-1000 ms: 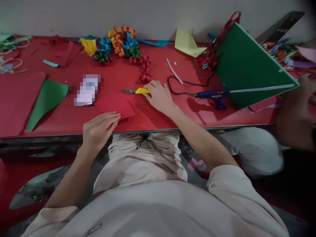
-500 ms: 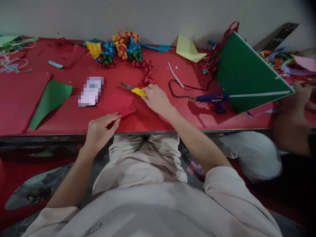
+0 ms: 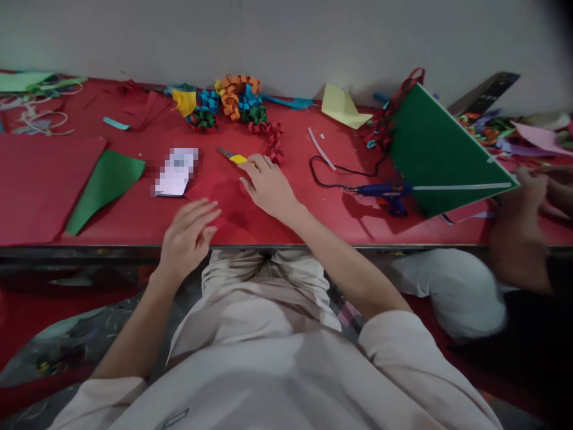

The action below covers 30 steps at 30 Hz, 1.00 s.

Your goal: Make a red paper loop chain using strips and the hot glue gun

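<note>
A yellow cutter knife (image 3: 238, 159) lies on the red table with its blade pointing to the back left. My right hand (image 3: 271, 188) rests over its handle end, fingers bent over it, and whether it grips the handle is hard to tell. My left hand (image 3: 188, 236) hovers at the table's front edge with its fingers apart, holding nothing. Red paper (image 3: 233, 206) lies between my hands, its outline hard to make out against the red table. Left of it is a phone (image 3: 178, 173), blurred out.
A green paper (image 3: 105, 185) and a large red sheet (image 3: 45, 185) are at left. Paper chains (image 3: 237, 98) sit behind. At right are a blue glue gun (image 3: 387, 191), its black cord, a green board (image 3: 439, 155), and another person's hands (image 3: 530, 191).
My left hand has lifted off the red paper and opened. My right hand has shifted along the knife's handle, covering more of it. The view has tilted slightly.
</note>
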Motion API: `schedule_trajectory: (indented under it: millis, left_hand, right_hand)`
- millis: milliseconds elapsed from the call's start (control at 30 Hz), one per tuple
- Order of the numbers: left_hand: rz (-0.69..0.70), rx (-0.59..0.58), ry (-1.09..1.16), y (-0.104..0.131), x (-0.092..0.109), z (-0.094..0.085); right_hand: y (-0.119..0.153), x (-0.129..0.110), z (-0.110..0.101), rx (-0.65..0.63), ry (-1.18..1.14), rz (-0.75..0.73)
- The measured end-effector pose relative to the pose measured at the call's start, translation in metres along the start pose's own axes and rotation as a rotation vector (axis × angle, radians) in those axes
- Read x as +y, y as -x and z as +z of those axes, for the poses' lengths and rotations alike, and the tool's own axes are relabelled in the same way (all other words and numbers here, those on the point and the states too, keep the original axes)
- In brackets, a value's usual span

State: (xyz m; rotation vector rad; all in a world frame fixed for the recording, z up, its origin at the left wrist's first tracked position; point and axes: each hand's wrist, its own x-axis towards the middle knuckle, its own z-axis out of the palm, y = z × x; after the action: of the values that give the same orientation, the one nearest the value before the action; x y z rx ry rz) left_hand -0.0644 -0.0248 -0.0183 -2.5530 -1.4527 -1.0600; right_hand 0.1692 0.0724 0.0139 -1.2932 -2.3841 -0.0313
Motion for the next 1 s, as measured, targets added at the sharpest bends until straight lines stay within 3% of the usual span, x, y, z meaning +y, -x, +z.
schedule_trajectory:
  millis: [100, 167, 233, 367, 700, 833, 1000]
  left_hand:
    - [-0.215, 0.135, -0.253, -0.004, -0.021, -0.019]
    - [-0.32, 0.082, -0.351, -0.007, -0.036, -0.027]
    - [-0.332, 0.029, -0.368, -0.009, -0.046, -0.028]
    - [-0.299, 0.027, -0.361, -0.008, -0.049, -0.022]
    - [-0.372, 0.007, -0.386, -0.007, -0.047, -0.025]
    - [-0.248, 0.087, -0.343, -0.003, -0.037, -0.021]
    - [0.134, -0.208, -0.078, 0.01, 0.0, -0.004]
  right_hand:
    - [0.05, -0.01, -0.013, -0.07, -0.087, -0.086]
    - [0.073, -0.015, -0.015, -0.107, -0.126, -0.134]
    - [0.084, -0.018, -0.013, -0.136, -0.148, -0.15]
    - [0.084, -0.019, -0.007, -0.144, -0.155, -0.119]
    - [0.084, -0.017, -0.004, -0.109, -0.185, -0.131]
    - [0.085, -0.017, -0.004, -0.08, -0.182, -0.137]
    - [0.1, -0.021, -0.001, -0.02, -0.1, -0.22]
